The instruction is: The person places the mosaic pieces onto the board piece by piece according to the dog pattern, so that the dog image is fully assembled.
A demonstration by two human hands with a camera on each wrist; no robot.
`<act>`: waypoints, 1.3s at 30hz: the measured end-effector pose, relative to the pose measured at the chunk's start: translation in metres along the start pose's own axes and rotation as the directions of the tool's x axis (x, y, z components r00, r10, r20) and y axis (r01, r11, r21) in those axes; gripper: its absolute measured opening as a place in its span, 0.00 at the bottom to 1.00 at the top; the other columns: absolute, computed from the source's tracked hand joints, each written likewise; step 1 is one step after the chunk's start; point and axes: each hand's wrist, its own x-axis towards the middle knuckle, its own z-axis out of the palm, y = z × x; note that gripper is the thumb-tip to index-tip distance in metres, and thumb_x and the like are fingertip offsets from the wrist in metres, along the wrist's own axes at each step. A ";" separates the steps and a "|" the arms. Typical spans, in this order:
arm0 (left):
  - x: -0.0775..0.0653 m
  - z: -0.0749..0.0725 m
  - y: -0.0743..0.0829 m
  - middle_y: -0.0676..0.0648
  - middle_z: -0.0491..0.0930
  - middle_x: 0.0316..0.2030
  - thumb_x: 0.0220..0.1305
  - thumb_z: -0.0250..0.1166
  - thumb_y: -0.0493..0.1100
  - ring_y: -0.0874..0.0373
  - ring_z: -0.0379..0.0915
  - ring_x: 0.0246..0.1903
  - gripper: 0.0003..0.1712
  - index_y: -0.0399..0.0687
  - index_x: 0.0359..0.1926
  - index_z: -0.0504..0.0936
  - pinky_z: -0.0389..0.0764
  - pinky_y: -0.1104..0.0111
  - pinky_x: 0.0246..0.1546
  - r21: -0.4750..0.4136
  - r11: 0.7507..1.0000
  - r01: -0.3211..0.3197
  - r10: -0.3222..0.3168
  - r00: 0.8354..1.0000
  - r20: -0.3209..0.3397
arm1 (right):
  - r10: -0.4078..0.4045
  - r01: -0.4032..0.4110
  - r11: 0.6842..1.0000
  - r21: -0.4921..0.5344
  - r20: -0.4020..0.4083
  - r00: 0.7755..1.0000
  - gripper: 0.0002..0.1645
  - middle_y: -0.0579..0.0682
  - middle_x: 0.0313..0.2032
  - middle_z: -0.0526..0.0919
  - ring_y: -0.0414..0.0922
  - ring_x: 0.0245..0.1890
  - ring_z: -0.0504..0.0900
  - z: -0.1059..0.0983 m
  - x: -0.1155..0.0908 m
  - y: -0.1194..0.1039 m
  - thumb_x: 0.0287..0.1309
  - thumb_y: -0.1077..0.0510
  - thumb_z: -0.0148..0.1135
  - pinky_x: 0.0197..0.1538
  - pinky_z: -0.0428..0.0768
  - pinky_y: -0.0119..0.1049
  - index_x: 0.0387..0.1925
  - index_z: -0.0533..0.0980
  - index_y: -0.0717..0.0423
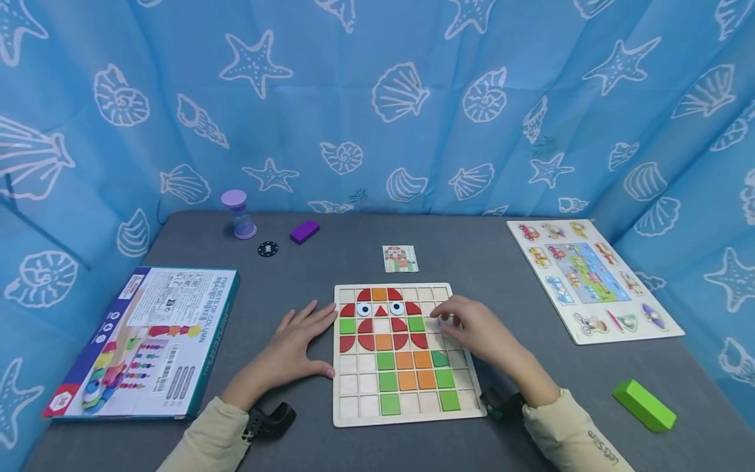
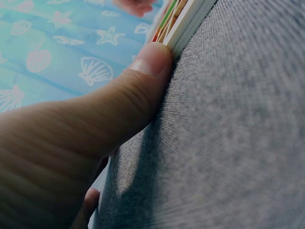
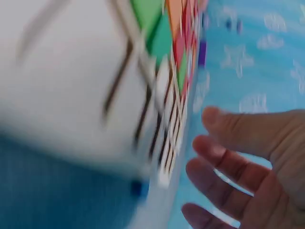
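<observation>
A wooden grid board [image 1: 350, 423] lies on the grey table, partly filled with coloured tiles. Red curved tiles [image 1: 366, 342], two eye tiles [image 1: 364, 309], orange squares [image 1: 407, 380] and green squares [image 1: 390, 404] make up a figure. One dark green rounded tile [image 1: 440, 358] sits at the figure's right side. My left hand [image 1: 301, 347] spreads along the board's left edge, its thumb [image 2: 150, 62] touching the rim. Over the right columns hovers my right hand [image 1: 472, 328], fingers loosely bent; in the right wrist view its fingers [image 3: 224, 152] hold nothing.
Beyond the board lies a small picture card [image 1: 400, 259]. A toy box [image 1: 159, 341] is on the left, with an hourglass [image 1: 240, 215], black disc [image 1: 268, 249] and purple block [image 1: 305, 231] behind. On the right are a picture puzzle board [image 1: 596, 282] and a green block [image 1: 645, 405].
</observation>
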 end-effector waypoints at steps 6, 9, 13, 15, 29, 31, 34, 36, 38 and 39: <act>-0.002 -0.003 0.000 0.57 0.51 0.67 0.33 0.65 0.71 0.51 0.37 0.67 0.58 0.55 0.66 0.56 0.36 0.46 0.62 -0.004 1.000 0.002 -0.002 1.000 0.002 | 0.160 -0.168 0.980 -0.111 -0.072 0.984 0.16 0.49 0.33 0.77 0.45 0.32 0.76 -0.013 -0.013 0.030 0.44 0.62 0.66 0.32 0.75 0.40 0.40 0.79 0.55; -0.003 -0.005 -0.001 0.57 0.51 0.67 0.33 0.65 0.70 0.50 0.37 0.67 0.58 0.55 0.66 0.56 0.36 0.46 0.62 -0.009 1.000 0.004 -0.004 1.000 -0.004 | 0.176 -0.179 0.976 -0.124 -0.035 0.984 0.17 0.49 0.32 0.77 0.45 0.32 0.75 -0.013 -0.014 0.036 0.43 0.60 0.68 0.33 0.74 0.42 0.40 0.79 0.56; -0.007 -0.008 -0.001 0.57 0.51 0.67 0.33 0.65 0.70 0.50 0.37 0.67 0.58 0.55 0.66 0.56 0.36 0.46 0.61 -0.015 1.000 0.014 -0.014 1.000 0.002 | 0.199 -0.199 0.971 -0.135 -0.010 0.980 0.17 0.47 0.30 0.76 0.42 0.29 0.73 -0.008 -0.012 0.034 0.43 0.54 0.68 0.30 0.72 0.39 0.38 0.79 0.55; -0.008 -0.008 -0.001 0.57 0.51 0.67 0.33 0.65 0.70 0.50 0.37 0.67 0.58 0.55 0.66 0.56 0.36 0.45 0.61 -0.015 1.000 0.018 -0.018 1.000 0.005 | 0.223 -0.224 0.963 -0.149 -0.024 0.974 0.16 0.47 0.28 0.74 0.41 0.26 0.71 -0.006 -0.011 0.031 0.42 0.52 0.69 0.27 0.70 0.37 0.35 0.79 0.54; -0.008 -0.005 -0.001 0.59 0.50 0.67 0.33 0.63 0.72 0.51 0.36 0.67 0.58 0.56 0.66 0.55 0.36 0.46 0.62 -0.001 1.000 0.021 -0.021 1.000 0.014 | 0.223 -0.221 0.955 -0.200 -0.013 0.975 0.07 0.46 0.28 0.74 0.42 0.25 0.70 0.000 -0.006 0.023 0.45 0.58 0.66 0.27 0.71 0.38 0.30 0.78 0.52; -0.008 -0.005 -0.001 0.59 0.50 0.67 0.33 0.63 0.72 0.51 0.36 0.67 0.58 0.56 0.66 0.55 0.36 0.46 0.62 -0.001 1.000 0.024 -0.024 1.000 0.016 | 0.169 -0.168 0.969 -0.183 -0.007 0.986 0.07 0.44 0.28 0.75 0.40 0.26 0.71 -0.001 -0.010 0.023 0.45 0.58 0.66 0.28 0.71 0.37 0.29 0.78 0.51; -0.009 -0.006 -0.001 0.59 0.50 0.67 0.32 0.64 0.72 0.51 0.36 0.67 0.58 0.56 0.66 0.56 0.36 0.46 0.62 -0.004 1.000 0.025 -0.025 1.000 0.015 | 0.035 -0.031 0.991 -0.132 0.027 0.999 0.07 0.41 0.28 0.75 0.37 0.26 0.71 -0.003 -0.017 0.019 0.45 0.58 0.66 0.30 0.72 0.34 0.30 0.77 0.49; -0.010 -0.007 -0.001 0.58 0.50 0.67 0.32 0.64 0.72 0.51 0.36 0.67 0.59 0.55 0.66 0.56 0.36 0.46 0.62 -0.007 1.000 0.024 -0.024 1.000 0.012 | -0.060 0.066 0.993 -0.100 0.061 0.996 0.07 0.38 0.29 0.74 0.35 0.26 0.71 -0.003 -0.023 0.015 0.45 0.58 0.66 0.30 0.72 0.31 0.30 0.77 0.47; -0.011 -0.007 -0.002 0.58 0.51 0.67 0.32 0.64 0.71 0.50 0.36 0.67 0.59 0.55 0.66 0.56 0.36 0.45 0.61 -0.008 1.000 0.022 -0.022 1.000 0.009 | -0.129 0.137 0.986 -0.089 0.094 0.987 0.07 0.37 0.29 0.74 0.33 0.26 0.70 -0.003 -0.028 0.011 0.45 0.58 0.66 0.30 0.72 0.29 0.29 0.77 0.46; -0.011 -0.007 -0.002 0.57 0.51 0.67 0.32 0.64 0.71 0.50 0.36 0.67 0.58 0.55 0.66 0.56 0.35 0.45 0.61 -0.010 1.000 0.022 -0.022 1.000 0.009 | -0.152 0.163 0.982 -0.095 0.106 0.983 0.07 0.36 0.29 0.74 0.33 0.26 0.70 -0.003 -0.029 0.009 0.44 0.58 0.66 0.29 0.72 0.28 0.29 0.77 0.45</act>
